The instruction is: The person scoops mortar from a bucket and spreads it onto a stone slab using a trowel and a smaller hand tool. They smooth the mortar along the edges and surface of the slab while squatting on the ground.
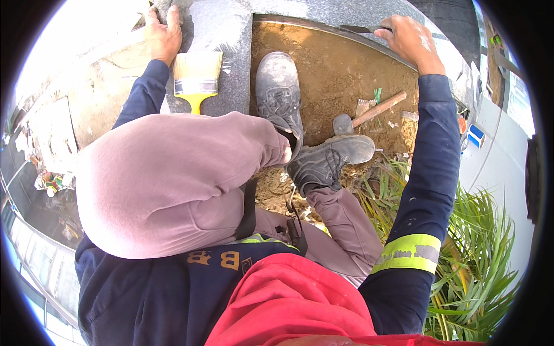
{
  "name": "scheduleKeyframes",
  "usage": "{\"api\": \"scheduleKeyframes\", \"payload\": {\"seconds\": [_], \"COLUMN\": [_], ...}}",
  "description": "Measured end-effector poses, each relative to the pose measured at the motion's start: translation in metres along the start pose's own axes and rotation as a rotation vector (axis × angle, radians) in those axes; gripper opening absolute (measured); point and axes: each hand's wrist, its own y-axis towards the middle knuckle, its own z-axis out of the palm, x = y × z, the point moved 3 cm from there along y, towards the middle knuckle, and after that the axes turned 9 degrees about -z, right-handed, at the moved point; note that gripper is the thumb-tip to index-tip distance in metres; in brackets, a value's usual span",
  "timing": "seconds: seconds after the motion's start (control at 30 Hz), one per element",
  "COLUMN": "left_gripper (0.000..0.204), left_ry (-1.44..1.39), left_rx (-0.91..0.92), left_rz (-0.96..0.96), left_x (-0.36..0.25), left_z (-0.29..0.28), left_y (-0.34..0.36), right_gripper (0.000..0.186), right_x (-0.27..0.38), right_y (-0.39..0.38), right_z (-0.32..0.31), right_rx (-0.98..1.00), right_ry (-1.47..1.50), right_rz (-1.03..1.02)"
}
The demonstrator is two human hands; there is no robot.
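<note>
At the upper left, my left hand (163,37) is closed around a grey, crumpled lump (165,7), too cut off by the view's edge to name. My right hand (411,41), with pale smears on its back, grips a putty knife (356,29); the dark, thin blade points left along the edge of the grey stone slab (323,11). A wide paintbrush (198,74) with pale bristles and a yellow handle lies on the slab below my left hand, its handle end hidden by my knee.
Between the slabs, bare brown soil (323,63) holds my two dusty shoes (278,83). A mallet (378,109) with a wooden handle lies beside one shoe. Green palm-like leaves (476,254) grow at right. Litter (55,181) lies at left, and a blue-and-white box (476,136) at right.
</note>
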Motion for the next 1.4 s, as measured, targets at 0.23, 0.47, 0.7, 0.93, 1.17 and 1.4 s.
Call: {"api": "scheduleKeyframes", "payload": {"seconds": [0.23, 0.47, 0.7, 0.93, 1.17, 1.4], "left_gripper": [0.055, 0.043, 0.071, 0.073, 0.074, 0.066], "left_ry": [0.103, 0.065, 0.066, 0.055, 0.04, 0.006], "left_rx": [0.025, 0.013, 0.051, 0.059, 0.071, 0.031], "left_rz": [0.044, -0.047, -0.038, -0.015, -0.094, -0.003], "left_x": [0.011, -0.002, 0.041, 0.015, 0.001, 0.005], "left_z": [-0.002, 0.001, 0.01, 0.018, 0.004, 0.007], "left_y": [0.005, -0.001, 0.012, 0.005, 0.001, 0.005], "right_gripper": [0.036, 0.039, 0.044, 0.037, 0.019, 0.011], "right_x": [0.038, 0.022, 0.007, 0.14, 0.168, 0.202], "right_y": [0.031, 0.032, -0.071, -0.075, -0.023, 0.033], "right_z": [-0.004, -0.007, 0.043, 0.168, 0.183, 0.147], "right_rx": [-0.041, -0.048, -0.461, -0.821, -1.218, -1.176], "right_ry": [0.064, 0.089, 0.543, 0.963, 2.148, 2.374], "right_rz": [-0.086, -0.025, 0.408, 0.546, 1.033, 0.957]}}
